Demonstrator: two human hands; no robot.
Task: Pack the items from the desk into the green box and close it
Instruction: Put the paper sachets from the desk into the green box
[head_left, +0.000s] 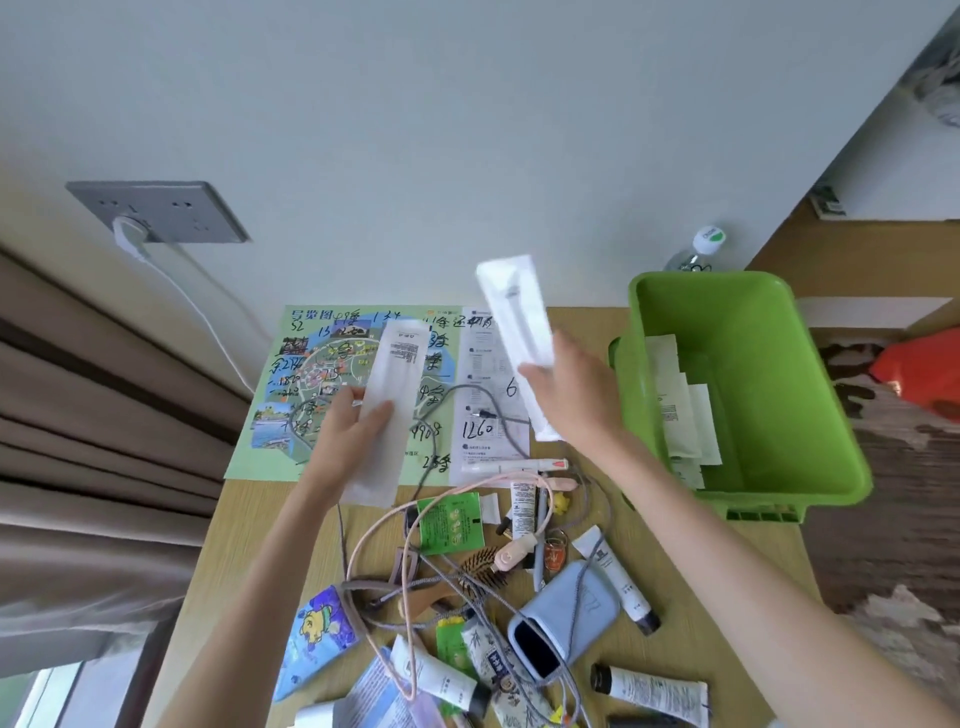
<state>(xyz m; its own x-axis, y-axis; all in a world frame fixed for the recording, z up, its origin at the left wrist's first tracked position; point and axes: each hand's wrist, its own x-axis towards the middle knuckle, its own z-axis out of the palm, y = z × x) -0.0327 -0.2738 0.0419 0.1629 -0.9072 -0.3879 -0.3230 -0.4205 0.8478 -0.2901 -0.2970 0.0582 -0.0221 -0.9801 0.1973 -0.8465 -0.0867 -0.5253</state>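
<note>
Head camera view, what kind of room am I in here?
Likely a bedroom or hotel room: a wooden desk against a wall with a socket, curtains beside it, toiletry tubes and a tourist map on it.

The box (748, 384) stands open-topped, only flat packets (680, 410) on its floor; tangled cords (441, 561) and tubes (618, 582) crowd the near desk (249, 525).

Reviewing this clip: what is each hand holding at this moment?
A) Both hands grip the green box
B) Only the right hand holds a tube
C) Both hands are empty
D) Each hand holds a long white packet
D: the left hand grips one long white packet and the right hand grips another white packet, both raised above the desk, beside the green box.
</note>
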